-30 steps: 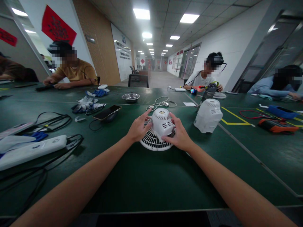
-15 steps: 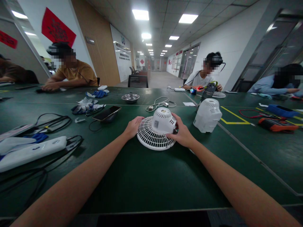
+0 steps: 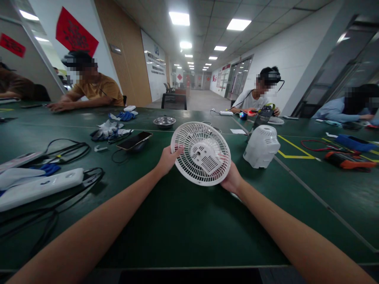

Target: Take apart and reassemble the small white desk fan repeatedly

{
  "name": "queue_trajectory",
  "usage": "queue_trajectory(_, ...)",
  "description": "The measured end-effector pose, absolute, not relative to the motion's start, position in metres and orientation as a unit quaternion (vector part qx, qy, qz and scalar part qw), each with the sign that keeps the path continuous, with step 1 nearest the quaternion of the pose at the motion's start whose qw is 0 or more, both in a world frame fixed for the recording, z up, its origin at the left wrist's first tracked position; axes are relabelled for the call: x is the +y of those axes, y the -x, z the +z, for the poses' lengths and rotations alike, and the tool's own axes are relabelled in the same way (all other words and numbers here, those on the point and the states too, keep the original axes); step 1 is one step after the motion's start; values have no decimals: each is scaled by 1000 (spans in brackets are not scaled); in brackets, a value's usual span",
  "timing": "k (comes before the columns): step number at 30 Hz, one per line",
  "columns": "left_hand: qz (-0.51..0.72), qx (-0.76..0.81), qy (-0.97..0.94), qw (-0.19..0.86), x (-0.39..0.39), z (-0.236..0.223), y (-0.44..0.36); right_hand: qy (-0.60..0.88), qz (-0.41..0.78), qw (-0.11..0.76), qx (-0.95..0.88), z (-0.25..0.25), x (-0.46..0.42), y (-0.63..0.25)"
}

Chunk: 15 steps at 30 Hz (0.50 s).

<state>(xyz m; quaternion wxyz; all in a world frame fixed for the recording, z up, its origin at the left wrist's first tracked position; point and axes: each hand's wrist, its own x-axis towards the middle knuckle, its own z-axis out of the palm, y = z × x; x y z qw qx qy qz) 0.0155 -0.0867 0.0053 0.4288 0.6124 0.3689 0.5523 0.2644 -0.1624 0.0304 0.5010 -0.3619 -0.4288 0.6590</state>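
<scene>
A round white fan grille (image 3: 201, 154) is held up above the table, tilted so its slotted inner face and hub look toward me. My left hand (image 3: 169, 159) pinches its left rim, thumb on the front. From behind, on the lower right, my right hand (image 3: 232, 177) supports it; its fingers show only dimly through the slats. The white motor housing on the grille's back is now mostly hidden. Right of the grille, a white plastic housing (image 3: 262, 146) stands upright on the green table.
On the left lie a white power strip (image 3: 44, 190), black cables, gloves (image 3: 108, 131) and a phone (image 3: 135, 141). A metal bowl (image 3: 164, 122) sits beyond the grille. An orange multimeter (image 3: 349, 161) lies at right. Co-workers sit across the table and at both sides.
The grille has been lifted off the table and turned over, from housing side up to inner face toward me. My right hand has shifted from the housing's side to behind the grille.
</scene>
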Motion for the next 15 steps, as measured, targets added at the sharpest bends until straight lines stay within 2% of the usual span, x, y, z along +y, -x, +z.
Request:
queue_trajectory(4,555,375,-537,513,-89,3,-21,360,694,464,-416,25,-159,-267)
queue_trajectory(10,552,401,-553,477,-92,9,-23,366,682,440,-456,24,-152,-271)
queue_trajectory(12,549,411,-568,455,-92,11,-23,367,649,455,-487,23,-149,-270)
queue_trajectory(15,546,427,-581,427,-92,14,-24,412,543,531,-503,19,-139,-277)
